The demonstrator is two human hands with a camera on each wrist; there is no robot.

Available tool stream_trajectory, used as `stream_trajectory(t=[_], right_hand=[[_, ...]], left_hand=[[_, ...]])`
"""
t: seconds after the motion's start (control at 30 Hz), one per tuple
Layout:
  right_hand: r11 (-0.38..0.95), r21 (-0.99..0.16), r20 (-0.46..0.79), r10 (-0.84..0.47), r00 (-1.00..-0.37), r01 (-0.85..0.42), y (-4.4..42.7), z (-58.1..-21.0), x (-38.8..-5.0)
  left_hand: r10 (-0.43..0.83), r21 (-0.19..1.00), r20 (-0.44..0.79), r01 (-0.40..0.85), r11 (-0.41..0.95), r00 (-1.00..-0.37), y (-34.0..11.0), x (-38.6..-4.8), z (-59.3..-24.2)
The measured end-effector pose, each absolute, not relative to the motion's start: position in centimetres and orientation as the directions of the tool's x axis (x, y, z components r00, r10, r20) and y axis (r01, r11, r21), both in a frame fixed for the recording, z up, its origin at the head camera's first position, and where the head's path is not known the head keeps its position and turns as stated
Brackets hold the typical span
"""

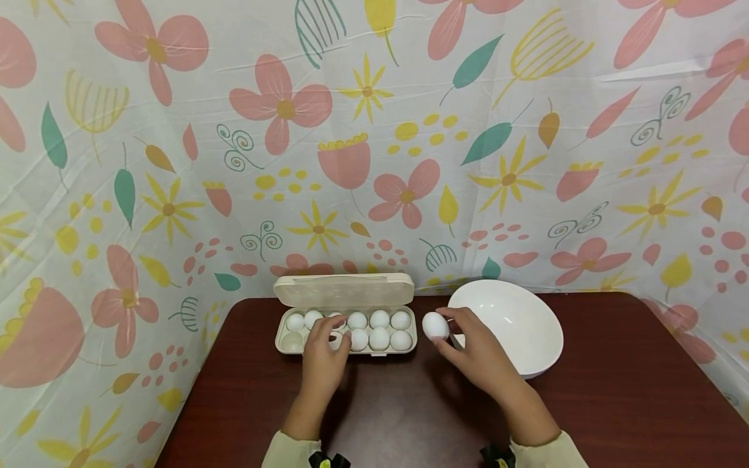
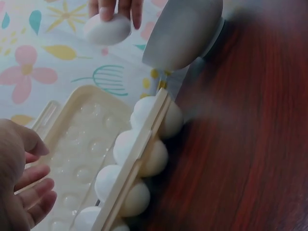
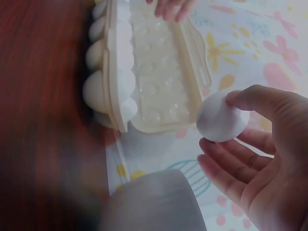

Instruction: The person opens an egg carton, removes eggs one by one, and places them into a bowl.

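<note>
My right hand (image 1: 476, 354) pinches a white egg (image 1: 435, 325) between thumb and fingertips, above the table between the egg carton and the white bowl (image 1: 529, 325). The right wrist view shows this egg (image 3: 222, 117) against the fingertips of the right hand (image 3: 269, 159). Over the left part of the open carton (image 1: 345, 292) is my left hand (image 1: 323, 364), thumb and fingers parted and curved. Nothing sits between the fingers of the left hand (image 2: 24, 178) in the left wrist view. White eggs (image 1: 379, 339) fill most of the carton; its front left cup holds none.
The carton's lid stands raised at the back, near a flowered cloth (image 1: 374, 162) that hangs behind the dark red-brown table (image 1: 392, 403). The bowl stands at the table's back edge, partly behind my right hand.
</note>
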State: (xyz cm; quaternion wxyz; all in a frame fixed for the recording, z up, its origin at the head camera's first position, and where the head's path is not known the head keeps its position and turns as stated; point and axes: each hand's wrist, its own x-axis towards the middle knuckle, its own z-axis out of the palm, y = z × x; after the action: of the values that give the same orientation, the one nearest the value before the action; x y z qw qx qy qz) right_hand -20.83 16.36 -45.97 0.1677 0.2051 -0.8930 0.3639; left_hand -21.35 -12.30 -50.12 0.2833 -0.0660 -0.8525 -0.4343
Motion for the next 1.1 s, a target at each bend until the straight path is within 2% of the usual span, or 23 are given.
stream_trajectory(t=[0.3,0.57,1.1], right_hand=[[0.679,-0.608,0.413,-0.170,-0.895,-0.410,17.6,-45.7,-21.1],[0.704,-0.610,0.394,-0.129,-0.910,-0.363,18.8,-45.9,-21.7],[0.788,-0.579,0.224,-0.090,-0.970,-0.207,20.5,-46.3,-22.1]], left_hand=[[-0.197,0.716,0.520,0.299,0.631,-0.831,-13.7,-21.7,-50.2],[-0.234,0.731,0.455,0.210,0.650,-0.859,-14.6,-22.1,-50.7],[-0.243,0.727,0.361,0.108,0.678,-0.900,-15.9,-22.5,-51.6]])
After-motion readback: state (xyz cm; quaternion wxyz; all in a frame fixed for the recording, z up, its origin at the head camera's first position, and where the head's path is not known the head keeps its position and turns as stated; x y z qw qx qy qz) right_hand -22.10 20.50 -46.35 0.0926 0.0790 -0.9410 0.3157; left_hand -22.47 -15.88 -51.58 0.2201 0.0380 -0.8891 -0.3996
